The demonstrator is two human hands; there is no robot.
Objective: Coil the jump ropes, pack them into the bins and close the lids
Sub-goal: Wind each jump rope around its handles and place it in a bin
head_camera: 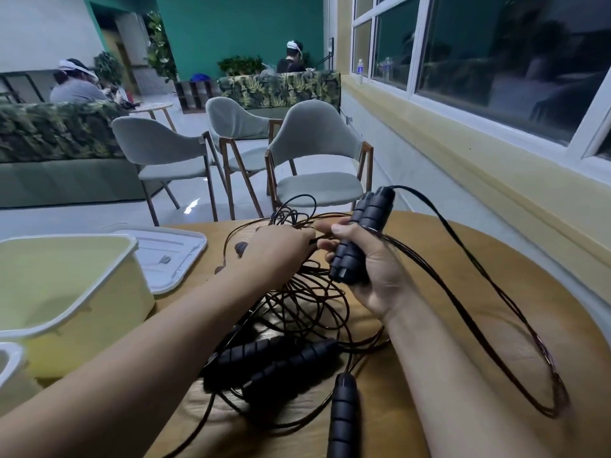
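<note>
While two handles (362, 236) are clamped in right hand (373, 269) fingers, cord (314, 240) is pinched by left hand (274, 249).

— Where's our left grip (277, 249)?
— Forearm stretched forward, knuckles up, fingertips hidden, just beside the right.
— And our right grip (380, 279)?
— Palm toward us, fingers curled round two handles (370, 213).
</note>
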